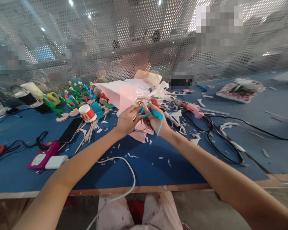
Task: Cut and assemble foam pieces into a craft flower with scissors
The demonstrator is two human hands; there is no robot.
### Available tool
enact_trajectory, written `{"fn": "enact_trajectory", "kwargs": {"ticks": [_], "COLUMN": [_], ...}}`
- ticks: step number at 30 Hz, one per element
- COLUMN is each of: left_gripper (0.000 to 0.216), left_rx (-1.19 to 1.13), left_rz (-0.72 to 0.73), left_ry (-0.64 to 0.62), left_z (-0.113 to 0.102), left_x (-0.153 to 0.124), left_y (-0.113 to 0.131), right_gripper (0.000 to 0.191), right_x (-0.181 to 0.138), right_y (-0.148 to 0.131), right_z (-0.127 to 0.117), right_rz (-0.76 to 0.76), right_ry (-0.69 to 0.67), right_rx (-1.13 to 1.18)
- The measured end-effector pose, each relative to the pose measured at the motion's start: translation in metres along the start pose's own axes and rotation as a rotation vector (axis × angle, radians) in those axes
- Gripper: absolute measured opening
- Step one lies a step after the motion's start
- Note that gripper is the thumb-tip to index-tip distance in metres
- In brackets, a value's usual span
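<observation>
both my hands are up over the middle of the counter, fingertips close together, and right there between them is the blue strip. here's the relation that counts: the strip lies to the right of my left hand and directly against my right hand, so the right is nearer to most of it. look at the long axis: the broad part runs sideways from the fingertips across my right hand, then a narrow tail bends off and hangs down toward me, by the base of the thumb, its tip loose.

my right hand is curled, grasping the strip with bent fingers. my left hand is pinched, thumb and fingers together, closed on the strip's left end, as far as i can judge; the fingertips overlap so much that i cannot tell what else is tucked in there.

so it's left hand at the end, right hand under the bulk, and only that tail dangling free. just beyond the hands, pink paper leans over the pile. off to my left stands a red and white cup, with thin sticks just in front of it; off to my right, well apart from the strip, lies the pink glue gun.
</observation>
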State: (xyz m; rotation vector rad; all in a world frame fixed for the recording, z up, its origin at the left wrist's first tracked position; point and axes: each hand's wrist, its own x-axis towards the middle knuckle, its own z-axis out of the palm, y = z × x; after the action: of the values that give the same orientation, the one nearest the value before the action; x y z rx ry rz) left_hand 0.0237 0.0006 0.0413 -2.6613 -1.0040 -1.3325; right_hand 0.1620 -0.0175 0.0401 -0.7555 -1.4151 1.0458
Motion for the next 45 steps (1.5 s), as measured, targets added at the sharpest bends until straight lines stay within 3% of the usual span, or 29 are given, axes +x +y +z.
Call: {"fn": "enact_trajectory", "kwargs": {"ticks": [8,16,21,27,32,37,45], "left_gripper": [0.04,0.036,0.032,0.03,0.016,0.016,0.017], "left_rx": [-0.173,-0.275,-0.315,-0.737,-0.905,-0.918,-0.92], "left_rz": [-0.211,-0.079,-0.051,-0.122,-0.201,-0.217,-0.3], "left_ry": [0.049,0.104,0.075,0.093,0.147,0.192,0.24], "left_z": [0.004,0.006,0.003,0.005,0.007,0.006,0.007], "left_x": [0.002,0.003,0.005,0.008,0.009,0.009,0.008], "left_y": [0.011,0.001,-0.002,-0.007,-0.007,-0.006,-0.003], "right_gripper": [0.037,0.037,0.035,0.034,0.033,0.028,0.037], "right_x": [0.002,0.005,0.007,0.006,0.005,0.004,0.004], "right_y": [0.005,0.004,0.005,0.005,0.001,-0.005,-0.006], "right_z": [-0.003,-0.006,-0.008,-0.007,-0.002,-0.001,-0.001], "right_rz": [-0.086,-0.097,-0.051,0.029,0.096,0.192,0.264], "right_ry": [0.035,0.032,-0.023,-0.036,-0.039,-0.07,-0.116], "right_rx": [-0.06,-0.112,-0.04,0.127,0.241,0.323,0.351]}}
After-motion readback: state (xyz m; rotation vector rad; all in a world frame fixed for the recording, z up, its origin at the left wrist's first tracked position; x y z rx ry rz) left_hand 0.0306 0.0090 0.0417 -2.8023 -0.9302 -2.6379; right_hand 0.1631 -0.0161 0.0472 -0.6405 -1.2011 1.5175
